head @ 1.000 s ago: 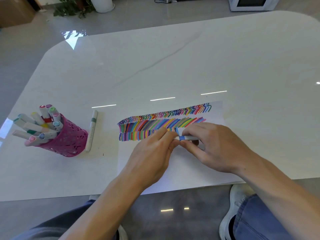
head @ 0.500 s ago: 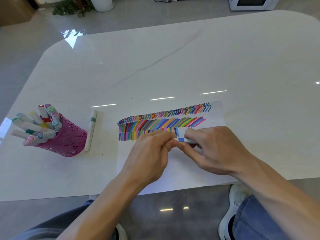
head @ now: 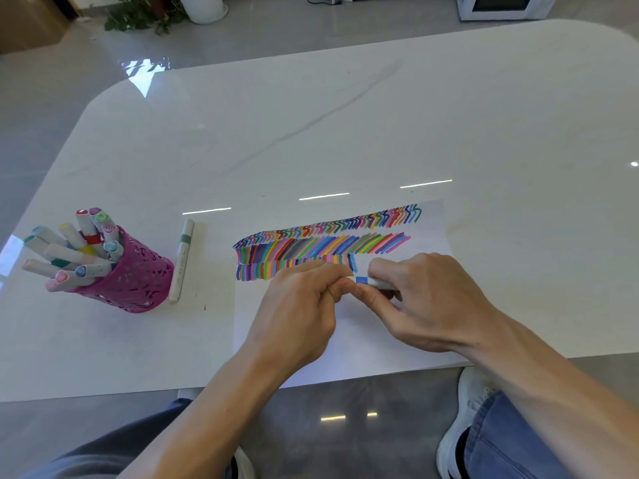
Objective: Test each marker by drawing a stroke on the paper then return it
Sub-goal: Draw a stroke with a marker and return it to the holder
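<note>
white marble-look worktop (head: 345,133) carries one sheet of paper (head: 366,344) at its near edge, just in front of the person. at least three bands of coloured strokes (head: 328,243) cross the sheet's far half: one of small zigzags at the top, one of slanted bars under it, and short upright bars below those, the last of them blue.

two hands meet over the sheet, just below the strokes, sharing one blue-banded marker (head: 367,281) that lies roughly level between them. the right hand (head: 428,299) pinches its white barrel between thumb and fingers. the left hand (head: 297,312) has its fingers curled tight over the marker's left end, which is hidden inside the grasp.

one pink mesh cup (head: 138,281) stands well to the left, holding about a dozen capped markers (head: 69,254) fanned out leftward; overlap makes the exact count unsure. one loose marker (head: 181,261) with a grey-green band lies flat just beside the cup, between it and the paper.
</note>
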